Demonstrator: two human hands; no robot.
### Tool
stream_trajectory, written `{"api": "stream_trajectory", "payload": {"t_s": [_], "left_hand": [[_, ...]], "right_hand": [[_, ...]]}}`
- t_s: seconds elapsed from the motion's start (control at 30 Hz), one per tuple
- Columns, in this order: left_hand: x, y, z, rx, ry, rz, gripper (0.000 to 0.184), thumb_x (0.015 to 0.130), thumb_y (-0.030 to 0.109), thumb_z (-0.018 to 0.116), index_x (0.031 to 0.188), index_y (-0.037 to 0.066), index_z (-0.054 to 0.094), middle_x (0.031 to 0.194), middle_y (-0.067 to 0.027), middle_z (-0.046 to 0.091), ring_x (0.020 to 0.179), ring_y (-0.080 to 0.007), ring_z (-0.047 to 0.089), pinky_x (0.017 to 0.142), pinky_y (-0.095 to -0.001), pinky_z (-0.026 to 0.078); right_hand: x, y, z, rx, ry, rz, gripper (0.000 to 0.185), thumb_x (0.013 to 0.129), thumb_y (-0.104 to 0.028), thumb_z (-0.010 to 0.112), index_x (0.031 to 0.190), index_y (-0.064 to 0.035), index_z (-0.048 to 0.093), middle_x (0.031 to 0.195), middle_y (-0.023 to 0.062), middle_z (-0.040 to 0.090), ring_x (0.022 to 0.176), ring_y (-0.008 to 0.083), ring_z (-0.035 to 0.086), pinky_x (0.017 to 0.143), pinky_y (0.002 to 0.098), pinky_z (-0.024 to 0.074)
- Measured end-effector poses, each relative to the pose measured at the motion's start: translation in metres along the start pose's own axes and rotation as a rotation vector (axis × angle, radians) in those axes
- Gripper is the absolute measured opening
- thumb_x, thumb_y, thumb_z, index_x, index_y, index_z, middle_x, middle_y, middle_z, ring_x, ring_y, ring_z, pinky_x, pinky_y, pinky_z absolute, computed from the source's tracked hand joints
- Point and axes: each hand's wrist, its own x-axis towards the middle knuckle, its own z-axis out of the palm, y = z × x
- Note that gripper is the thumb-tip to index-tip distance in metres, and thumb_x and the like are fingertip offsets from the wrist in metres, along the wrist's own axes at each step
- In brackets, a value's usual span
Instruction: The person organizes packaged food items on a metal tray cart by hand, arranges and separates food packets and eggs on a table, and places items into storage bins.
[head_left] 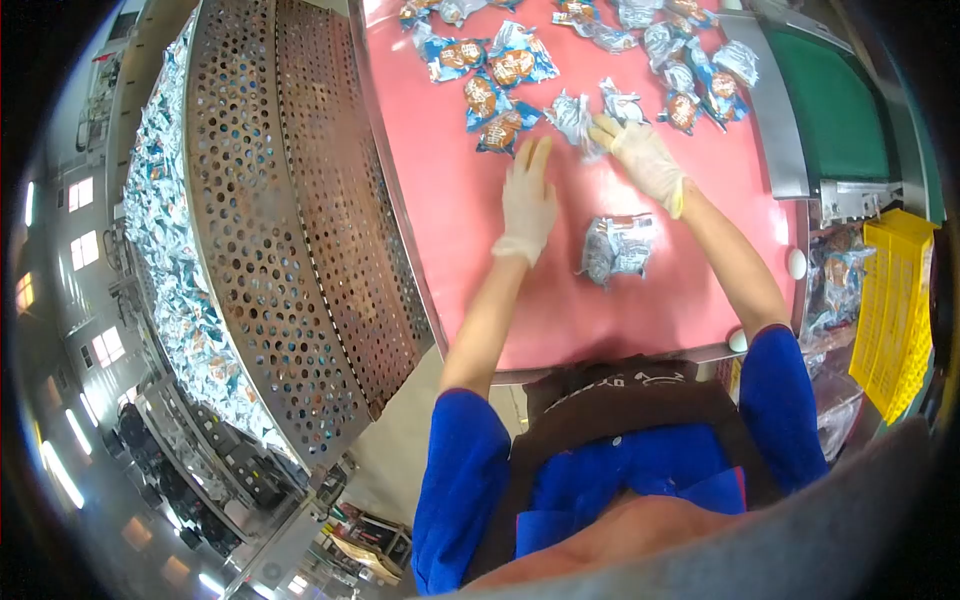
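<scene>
My left hand point(528, 205), in a pale glove, reaches over the pink table surface point(470, 300) with its fingers stretched out and nothing in them. Just beyond its fingertips lies a blue-and-brown wrapped packet point(503, 131). My right hand point(645, 165), gloved too, has its fingers extended against the edge of a silvery packet point(570, 115); it does not visibly grip it. Another silvery packet point(622, 103) lies just past its knuckles. Between my forearms, closer to my body, rest silver packets point(618, 248) side by side.
More packets point(515, 62) are scattered at the far side, with a group point(685, 75) at the right. A perforated metal bin point(290, 200) holding many packets point(175, 230) borders the left. At right are a green belt point(835, 105), a yellow crate point(890, 310) and white round objects point(796, 263).
</scene>
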Motion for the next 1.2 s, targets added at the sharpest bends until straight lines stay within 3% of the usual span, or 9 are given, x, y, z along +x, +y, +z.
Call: {"api": "stream_trajectory", "payload": {"t_s": [0.13,0.27,0.37,0.53,0.6,0.77,0.87,1.0,1.2], "left_hand": [[0.077,-0.016,0.033,0.33,-0.012,0.189,0.067,0.08,0.0,0.062,0.144,0.016,0.05,0.142,-0.0162,0.051,0.124,-0.0397,0.053,0.098,-0.0479,0.049],[0.105,-0.013,0.053,0.235,0.073,0.282,0.048,0.078,0.01,0.066,0.126,0.015,0.062,0.113,-0.0101,0.062,0.088,-0.0341,0.065,0.078,-0.0474,0.054],[0.1,0.002,0.048,0.187,-0.049,0.169,0.035,0.085,0.015,0.067,0.12,0.017,0.066,0.115,-0.0153,0.065,0.092,-0.0362,0.065,0.078,-0.0453,0.053],[0.034,0.022,0.01,-0.978,-0.293,-0.475,0.032,0.101,0.035,0.056,0.111,0.007,0.07,0.098,-0.0049,0.068,0.081,-0.0139,0.06,0.075,-0.0322,0.049],[-0.006,-0.005,-0.004,-0.965,-0.476,-0.523,0.044,0.101,0.042,0.056,0.115,0.002,0.068,0.099,-0.0008,0.066,0.086,-0.0082,0.056,0.079,-0.027,0.049],[-0.114,-0.024,0.001,-0.927,-0.483,-0.781,0.047,0.101,0.049,0.055,0.111,0.005,0.067,0.096,-0.0051,0.067,0.078,-0.0182,0.063,0.073,-0.0348,0.053],[-0.119,-0.033,-0.001,-0.134,-0.479,-0.529,0.044,0.097,0.045,0.061,0.121,0.007,0.064,0.107,-0.0126,0.07,0.091,-0.03,0.067,0.087,-0.042,0.053],[-0.077,-0.031,-0.024,0.003,-0.021,-0.385,0.056,0.088,0.029,0.074,0.135,0.006,0.056,0.128,-0.0187,0.063,0.113,-0.0386,0.061,0.097,-0.0471,0.049],[0.052,-0.037,-0.026,0.175,-0.049,-0.29,0.068,0.085,0.017,0.076,0.146,0.008,0.046,0.137,-0.0219,0.054,0.122,-0.038,0.055,0.097,-0.0473,0.05]], "right_hand": [[0.016,0.011,0.015,0.097,-0.135,0.123,0.034,0.078,-0.007,0.069,0.112,-0.0081,0.065,0.105,0.0136,0.065,0.099,0.0345,0.064,0.083,0.0445,0.0536],[-0.015,-0.012,-0.032,0.254,-0.068,0.267,0.032,0.078,-0.016,0.075,0.106,-0.005,0.064,0.104,0.0176,0.065,0.097,0.0362,0.064,0.085,0.0446,0.0531],[-0.061,-0.03,-0.058,0.311,-0.086,0.523,0.034,0.077,-0.021,0.078,0.103,-0.0044,0.064,0.103,0.0171,0.066,0.096,0.0358,0.065,0.085,0.0443,0.0533],[-0.141,-0.045,-0.033,0.34,-0.174,0.75,0.037,0.077,-0.026,0.08,0.104,-0.0058,0.065,0.1,0.0153,0.069,0.092,0.0349,0.067,0.082,0.0442,0.0537],[-0.153,-0.061,-0.026,0.35,-0.173,0.756,0.037,0.078,-0.027,0.08,0.104,-0.0064,0.065,0.099,0.0148,0.069,0.09,0.0346,0.067,0.08,0.0441,0.0537],[-0.146,-0.068,-0.014,0.295,-0.078,0.722,0.04,0.081,-0.033,0.08,0.105,-0.0047,0.066,0.1,0.0147,0.069,0.09,0.0342,0.067,0.078,0.0434,0.0538],[-0.137,-0.065,-0.027,0.265,-0.138,0.664,0.041,0.082,-0.036,0.079,0.104,-0.0036,0.066,0.099,0.0151,0.069,0.089,0.0338,0.067,0.077,0.0432,0.0538],[-0.144,-0.058,-0.025,0.284,-0.134,0.643,0.041,0.083,-0.037,0.078,0.103,-0.0033,0.066,0.095,0.0147,0.069,0.085,0.0337,0.068,0.074,0.0434,0.0535],[-0.146,-0.054,-0.029,0.24,-0.307,0.715,0.04,0.084,-0.038,0.077,0.103,-0.0033,0.067,0.089,0.0129,0.07,0.077,0.0341,0.068,0.072,0.0434,0.0542]]}}
